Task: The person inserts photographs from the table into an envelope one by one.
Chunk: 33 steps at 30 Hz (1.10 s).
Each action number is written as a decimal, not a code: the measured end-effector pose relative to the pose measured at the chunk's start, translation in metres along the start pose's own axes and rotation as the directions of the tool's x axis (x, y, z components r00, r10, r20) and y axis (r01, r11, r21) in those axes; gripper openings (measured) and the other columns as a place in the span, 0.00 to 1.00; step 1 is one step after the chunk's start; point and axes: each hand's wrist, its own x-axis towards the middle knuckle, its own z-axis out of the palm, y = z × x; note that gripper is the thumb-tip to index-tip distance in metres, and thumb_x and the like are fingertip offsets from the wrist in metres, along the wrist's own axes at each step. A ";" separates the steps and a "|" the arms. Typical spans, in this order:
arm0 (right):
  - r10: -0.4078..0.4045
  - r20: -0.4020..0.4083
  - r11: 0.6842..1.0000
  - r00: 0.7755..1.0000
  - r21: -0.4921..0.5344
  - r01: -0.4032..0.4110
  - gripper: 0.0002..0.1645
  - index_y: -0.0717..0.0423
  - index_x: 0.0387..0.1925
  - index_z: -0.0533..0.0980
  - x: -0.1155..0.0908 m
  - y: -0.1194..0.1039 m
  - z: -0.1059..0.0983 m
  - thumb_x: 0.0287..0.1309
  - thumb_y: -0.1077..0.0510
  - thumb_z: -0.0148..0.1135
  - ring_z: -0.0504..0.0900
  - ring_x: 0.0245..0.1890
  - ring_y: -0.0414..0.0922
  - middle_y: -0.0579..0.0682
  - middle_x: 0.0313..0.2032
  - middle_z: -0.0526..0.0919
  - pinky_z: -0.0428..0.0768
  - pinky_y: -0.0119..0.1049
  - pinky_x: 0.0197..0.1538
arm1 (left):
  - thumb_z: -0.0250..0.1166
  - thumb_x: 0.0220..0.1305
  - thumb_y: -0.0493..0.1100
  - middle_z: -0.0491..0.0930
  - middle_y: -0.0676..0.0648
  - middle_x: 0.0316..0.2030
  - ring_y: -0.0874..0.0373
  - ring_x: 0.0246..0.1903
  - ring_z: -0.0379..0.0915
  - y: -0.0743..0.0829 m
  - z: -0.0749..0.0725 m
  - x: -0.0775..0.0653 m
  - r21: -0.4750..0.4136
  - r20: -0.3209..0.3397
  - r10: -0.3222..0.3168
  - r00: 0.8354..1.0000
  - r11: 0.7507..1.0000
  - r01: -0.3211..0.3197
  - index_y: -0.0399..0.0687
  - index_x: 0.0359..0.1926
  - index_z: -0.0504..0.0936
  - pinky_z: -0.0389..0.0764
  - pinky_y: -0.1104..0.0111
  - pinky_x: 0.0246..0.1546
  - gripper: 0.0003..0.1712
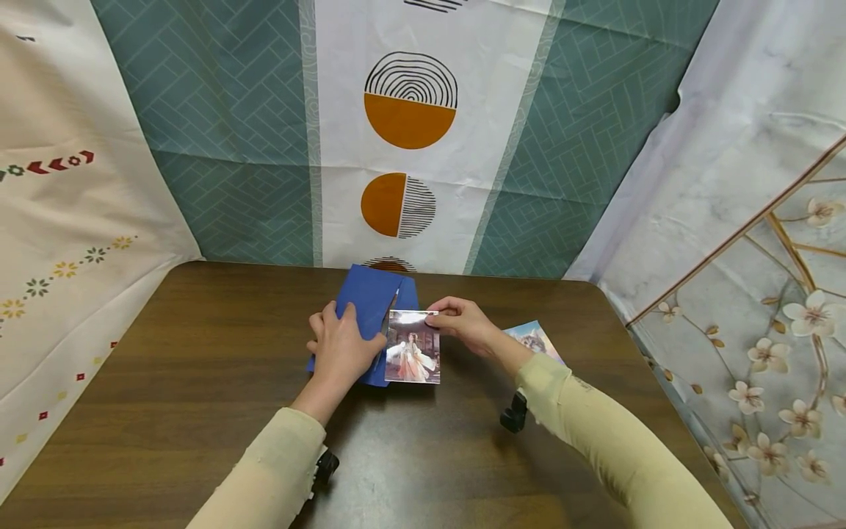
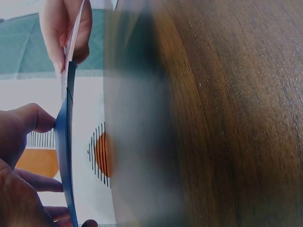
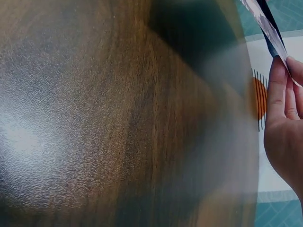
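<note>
My left hand [image 1: 340, 345] grips a blue envelope [image 1: 370, 290], thumb on one face and fingers on the other, as the left wrist view shows edge-on. The envelope is raised above the table, its right side parted. My right hand [image 1: 465, 327] pinches a glossy picture card [image 1: 413, 353] by its upper right edge, between thumb and fingers. Printed on the card is a figure in a flowing white and pink dress. Its left edge overlaps the envelope's opening. Another picture card [image 1: 534, 338], in pale blue tones, lies on the table beyond my right wrist, partly covered by the forearm.
The dark brown wooden table [image 1: 218, 411] spreads beneath both hands, with light glaring off its front middle. A patterned cloth [image 1: 251, 132] hangs along the back edge. Floral cloths hang at the left and right sides. Each wrist carries a small black camera [image 1: 514, 413].
</note>
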 end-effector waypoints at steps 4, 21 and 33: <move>0.016 0.002 1.000 1.000 -0.022 -0.016 0.08 0.63 0.47 0.82 0.004 -0.001 0.001 0.68 0.69 0.69 0.87 0.41 0.43 0.51 0.38 0.87 0.87 0.37 0.49 | 0.73 0.63 0.54 0.53 0.24 0.77 0.26 0.73 0.46 0.001 0.000 0.000 -0.004 -0.004 0.000 1.000 1.000 0.000 0.29 0.77 0.67 0.63 0.24 0.58 0.50; -0.051 -0.049 0.997 0.997 -0.065 0.048 0.08 0.66 0.47 0.82 0.017 -0.013 0.019 0.67 0.70 0.69 0.87 0.34 0.39 0.46 0.32 0.87 0.88 0.35 0.43 | 0.74 0.64 0.57 0.53 0.25 0.77 0.27 0.74 0.45 0.004 0.003 0.000 0.016 0.012 -0.014 1.000 1.000 0.014 0.29 0.77 0.66 0.63 0.24 0.60 0.52; -0.082 -0.092 0.987 0.992 -0.146 0.068 0.13 0.69 0.49 0.82 0.018 -0.017 0.031 0.65 0.68 0.72 0.86 0.32 0.39 0.48 0.32 0.87 0.89 0.36 0.41 | 0.73 0.64 0.56 0.52 0.25 0.77 0.27 0.74 0.45 0.007 0.003 0.000 0.015 0.023 -0.024 0.999 1.000 0.023 0.29 0.78 0.65 0.63 0.24 0.61 0.52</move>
